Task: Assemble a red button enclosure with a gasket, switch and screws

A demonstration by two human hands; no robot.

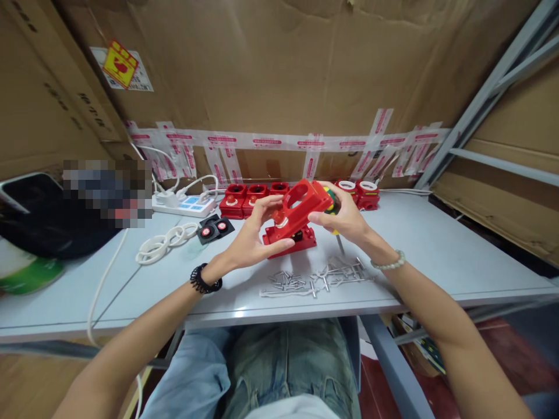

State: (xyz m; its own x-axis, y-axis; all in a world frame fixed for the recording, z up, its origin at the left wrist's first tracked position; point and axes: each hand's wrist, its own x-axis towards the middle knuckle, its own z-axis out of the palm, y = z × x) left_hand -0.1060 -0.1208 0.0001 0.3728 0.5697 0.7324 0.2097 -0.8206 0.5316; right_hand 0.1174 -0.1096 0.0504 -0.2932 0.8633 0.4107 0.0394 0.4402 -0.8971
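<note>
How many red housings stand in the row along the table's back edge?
5. Three red housings sit beyond the left hand; two more beside the right hand. The held red part may hide others between.

Tabletop [437, 250]: pale grey.
Front: scattered metal screws [314, 279].
Middle: red base [290, 240], black pieces [215, 228].
Back: row of red housings [248, 198], white power strip [186, 205].
Left: white rings [163, 240], dark bag [43, 227].

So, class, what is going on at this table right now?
A seated person holds a red housing up over a grey table with both hands: the left hand underneath, the right hand at its far end, where a green and yellow tool handle also shows. Another red part sits below it, metal pins lie in front, and a row of red units lines the back.
</note>
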